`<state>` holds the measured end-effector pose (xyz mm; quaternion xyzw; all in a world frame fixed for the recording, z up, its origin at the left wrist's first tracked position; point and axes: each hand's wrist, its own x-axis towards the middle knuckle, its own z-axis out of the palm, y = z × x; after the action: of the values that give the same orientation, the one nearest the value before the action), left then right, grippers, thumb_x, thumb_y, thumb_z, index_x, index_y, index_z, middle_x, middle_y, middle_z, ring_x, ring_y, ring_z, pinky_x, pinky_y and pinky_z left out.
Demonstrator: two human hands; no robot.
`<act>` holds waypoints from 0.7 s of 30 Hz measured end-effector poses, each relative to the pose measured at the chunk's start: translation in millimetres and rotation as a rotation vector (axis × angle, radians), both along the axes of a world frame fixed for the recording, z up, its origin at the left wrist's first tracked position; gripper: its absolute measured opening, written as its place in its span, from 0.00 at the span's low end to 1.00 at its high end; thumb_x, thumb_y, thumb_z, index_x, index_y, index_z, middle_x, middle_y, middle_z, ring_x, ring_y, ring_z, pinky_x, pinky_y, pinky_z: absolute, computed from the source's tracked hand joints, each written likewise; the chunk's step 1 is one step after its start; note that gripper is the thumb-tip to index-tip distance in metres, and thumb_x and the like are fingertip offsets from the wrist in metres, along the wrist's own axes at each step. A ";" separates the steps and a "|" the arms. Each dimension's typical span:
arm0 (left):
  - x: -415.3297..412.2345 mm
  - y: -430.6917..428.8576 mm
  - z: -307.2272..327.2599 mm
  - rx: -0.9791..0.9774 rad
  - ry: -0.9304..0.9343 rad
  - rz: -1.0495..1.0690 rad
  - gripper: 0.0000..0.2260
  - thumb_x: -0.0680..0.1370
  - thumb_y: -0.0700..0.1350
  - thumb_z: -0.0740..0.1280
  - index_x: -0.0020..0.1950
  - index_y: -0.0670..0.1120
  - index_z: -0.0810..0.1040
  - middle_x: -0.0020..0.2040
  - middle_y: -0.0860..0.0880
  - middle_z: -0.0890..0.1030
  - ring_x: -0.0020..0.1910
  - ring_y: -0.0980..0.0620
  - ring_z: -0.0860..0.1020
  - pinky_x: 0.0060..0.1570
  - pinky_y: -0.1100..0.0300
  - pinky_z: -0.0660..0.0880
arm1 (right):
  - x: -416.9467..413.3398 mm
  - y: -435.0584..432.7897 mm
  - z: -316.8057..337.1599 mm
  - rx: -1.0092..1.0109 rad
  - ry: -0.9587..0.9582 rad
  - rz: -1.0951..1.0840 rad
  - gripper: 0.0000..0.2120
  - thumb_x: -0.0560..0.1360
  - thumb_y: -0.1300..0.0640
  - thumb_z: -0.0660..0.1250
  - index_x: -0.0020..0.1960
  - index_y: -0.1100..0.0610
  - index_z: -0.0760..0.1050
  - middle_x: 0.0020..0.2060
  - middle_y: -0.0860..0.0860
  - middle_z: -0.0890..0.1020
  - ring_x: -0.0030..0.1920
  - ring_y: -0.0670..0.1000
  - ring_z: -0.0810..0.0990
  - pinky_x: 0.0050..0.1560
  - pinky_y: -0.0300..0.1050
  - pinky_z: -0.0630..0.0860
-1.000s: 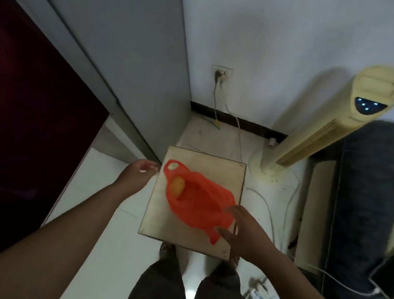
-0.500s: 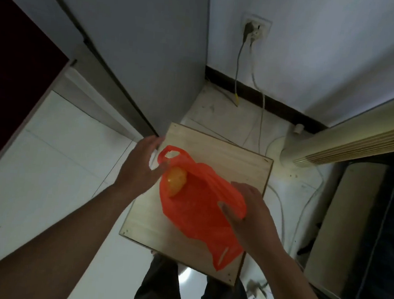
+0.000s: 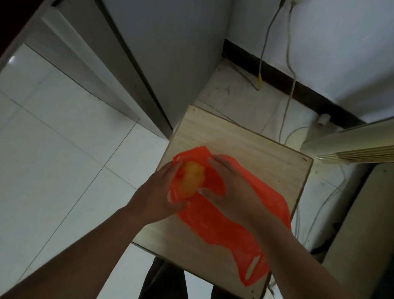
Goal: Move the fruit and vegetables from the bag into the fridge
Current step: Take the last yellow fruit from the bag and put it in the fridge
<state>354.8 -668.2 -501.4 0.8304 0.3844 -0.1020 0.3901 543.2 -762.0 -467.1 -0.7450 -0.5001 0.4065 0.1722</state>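
A thin orange plastic bag (image 3: pixel 227 225) lies across a small wooden table (image 3: pixel 257 154). A yellow-orange round fruit (image 3: pixel 192 179) shows at the bag's mouth, at its upper left end. My left hand (image 3: pixel 159 193) grips the bag's left edge beside the fruit. My right hand (image 3: pixel 228 187) holds the bag's right side, fingers curled over the plastic next to the fruit. Whatever else the bag holds is hidden. The grey fridge (image 3: pixel 157 47) stands shut to the upper left of the table.
A cream tower fan (image 3: pixel 361 143) leans in at the right. Cables (image 3: pixel 288 90) run down the white wall to the floor behind the table. White floor tiles (image 3: pixel 49 161) spread to the left. My dark trousers (image 3: pixel 163 290) show below the table.
The camera has tipped closer and lower. Both hands have closed in on the bag's mouth; my right hand moved from the bag's lower end up to the fruit, and my left hand has taken the bag's edge.
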 end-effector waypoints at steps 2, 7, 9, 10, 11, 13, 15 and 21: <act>-5.1 -1.1 -0.5 -0.026 -0.012 -0.001 0.46 0.64 0.69 0.66 0.76 0.55 0.49 0.74 0.52 0.61 0.68 0.51 0.67 0.60 0.55 0.74 | 1.5 3.2 -10.6 -0.031 0.010 0.017 0.35 0.72 0.43 0.67 0.74 0.48 0.57 0.73 0.44 0.58 0.72 0.47 0.58 0.71 0.48 0.61; -14.7 -7.0 -10.3 0.017 0.013 -0.042 0.47 0.66 0.64 0.71 0.76 0.52 0.51 0.74 0.50 0.61 0.70 0.50 0.64 0.63 0.54 0.70 | 0.0 4.4 -28.7 -0.087 0.046 0.050 0.37 0.69 0.42 0.70 0.73 0.49 0.58 0.73 0.44 0.58 0.72 0.47 0.58 0.71 0.48 0.60; -18.4 -9.1 -15.9 0.037 0.020 -0.045 0.46 0.65 0.66 0.70 0.76 0.51 0.52 0.74 0.50 0.61 0.70 0.50 0.64 0.64 0.52 0.71 | -3.0 3.2 -32.0 -0.112 0.052 0.071 0.39 0.68 0.41 0.70 0.73 0.48 0.57 0.74 0.43 0.57 0.72 0.48 0.57 0.71 0.49 0.61; -19.8 -9.6 -18.2 0.041 0.021 -0.038 0.46 0.65 0.66 0.70 0.76 0.51 0.53 0.74 0.50 0.61 0.70 0.50 0.64 0.63 0.51 0.71 | -4.6 2.4 -33.0 -0.116 0.051 0.075 0.39 0.67 0.41 0.71 0.73 0.48 0.57 0.74 0.43 0.56 0.73 0.48 0.57 0.71 0.50 0.60; -20.6 -9.9 -19.9 0.044 0.021 -0.034 0.46 0.65 0.65 0.70 0.76 0.51 0.54 0.74 0.50 0.62 0.70 0.50 0.64 0.63 0.51 0.72 | -6.1 1.5 -33.0 -0.112 0.047 0.070 0.40 0.67 0.41 0.71 0.73 0.47 0.57 0.74 0.43 0.56 0.73 0.48 0.57 0.71 0.49 0.60; -21.4 -9.9 -22.6 0.065 0.004 -0.037 0.45 0.65 0.65 0.70 0.75 0.51 0.55 0.73 0.50 0.63 0.69 0.50 0.65 0.62 0.51 0.73 | -9.7 -0.5 -31.3 -0.093 0.032 0.046 0.41 0.66 0.41 0.72 0.73 0.47 0.58 0.74 0.43 0.56 0.73 0.48 0.56 0.72 0.48 0.59; -21.7 -9.7 -23.8 0.078 -0.007 -0.045 0.45 0.65 0.64 0.71 0.75 0.51 0.55 0.73 0.49 0.63 0.69 0.49 0.65 0.61 0.52 0.72 | -15.5 -2.2 -29.1 -0.072 0.011 0.026 0.43 0.64 0.40 0.73 0.73 0.47 0.57 0.74 0.44 0.55 0.73 0.48 0.55 0.71 0.48 0.58; -23.3 -7.3 -22.9 0.076 0.010 -0.064 0.45 0.67 0.63 0.71 0.76 0.51 0.53 0.74 0.49 0.61 0.71 0.50 0.62 0.65 0.53 0.69 | -33.8 -3.0 -35.4 -0.061 -0.077 0.037 0.50 0.62 0.42 0.76 0.75 0.47 0.50 0.74 0.47 0.52 0.74 0.51 0.52 0.71 0.51 0.59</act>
<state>331.5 -675.5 -524.4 0.8560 0.3632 -0.1039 0.3531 509.4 -765.1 -502.5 -0.7556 -0.5075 0.3957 0.1224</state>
